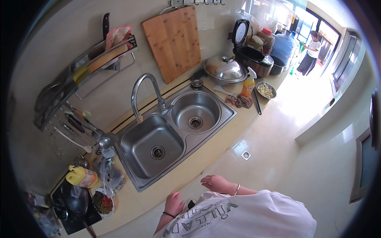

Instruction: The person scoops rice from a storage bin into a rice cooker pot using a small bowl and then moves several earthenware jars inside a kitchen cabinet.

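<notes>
My left hand (173, 203), with a dark beaded bracelet at the wrist, hovers by the front edge of the beige countertop (166, 185). Nothing is in it, and its thumb stands apart from the fingers. Over the floor farther right, my right hand (218, 184) hangs empty with loosely bent fingers and a bangle on the wrist. Before me lies a stainless steel double sink (182, 144). Its squarish basin (137, 142) and round basin (186, 110) hold no dishes. A curved chrome faucet (144, 78) arches above the squarish basin.
Leftward are a yellow pump bottle (82, 176), a bowl of chopped seasonings (103, 203) and a black wok (76, 200). Rightward stand a lidded steel pan (225, 71), spray bottle (248, 84), bowl of pale pieces (265, 90) and open rice cooker (251, 56). A person (311, 53) stands near the far doorway.
</notes>
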### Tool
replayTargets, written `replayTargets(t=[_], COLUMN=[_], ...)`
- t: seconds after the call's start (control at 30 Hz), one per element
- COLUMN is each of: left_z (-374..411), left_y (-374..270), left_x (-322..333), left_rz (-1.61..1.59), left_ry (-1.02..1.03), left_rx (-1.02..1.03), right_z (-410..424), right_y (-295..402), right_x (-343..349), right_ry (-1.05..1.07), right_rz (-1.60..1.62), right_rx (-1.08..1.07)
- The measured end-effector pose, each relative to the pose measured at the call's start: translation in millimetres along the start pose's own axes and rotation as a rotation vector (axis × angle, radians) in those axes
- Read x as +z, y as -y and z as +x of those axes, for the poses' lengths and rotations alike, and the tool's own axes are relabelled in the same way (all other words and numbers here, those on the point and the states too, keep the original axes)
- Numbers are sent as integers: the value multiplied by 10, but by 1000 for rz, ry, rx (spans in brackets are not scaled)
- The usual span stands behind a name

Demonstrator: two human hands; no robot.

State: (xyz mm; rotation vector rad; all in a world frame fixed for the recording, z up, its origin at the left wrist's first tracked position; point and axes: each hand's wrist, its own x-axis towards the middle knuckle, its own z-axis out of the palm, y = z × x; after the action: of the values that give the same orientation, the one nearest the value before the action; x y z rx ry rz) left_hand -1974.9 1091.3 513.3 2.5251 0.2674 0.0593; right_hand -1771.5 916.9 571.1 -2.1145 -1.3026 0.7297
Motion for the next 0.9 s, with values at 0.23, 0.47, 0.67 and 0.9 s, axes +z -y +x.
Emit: replayTargets(t=[0.23,0.47,0.67,0.9], left_z=[720,1879,2633,3424], left_y=[-591,-1507,-2115,-2444], left_x=[206,734,1125,1275], left_rz=[-85,-67,-31,-135], left_ry=[96,121,128,163], left_rx=[-54,86,183,139], right_z=[-227,-933,-1370,-865], right_y=[-576,-1764,-2554,-3397], right_x=[-599,-1515,-2303,-3218], right_ry=[-98,-414,-463,-641], right_rz=[16,101,454,668], right_rx=[-29,35,363,371])
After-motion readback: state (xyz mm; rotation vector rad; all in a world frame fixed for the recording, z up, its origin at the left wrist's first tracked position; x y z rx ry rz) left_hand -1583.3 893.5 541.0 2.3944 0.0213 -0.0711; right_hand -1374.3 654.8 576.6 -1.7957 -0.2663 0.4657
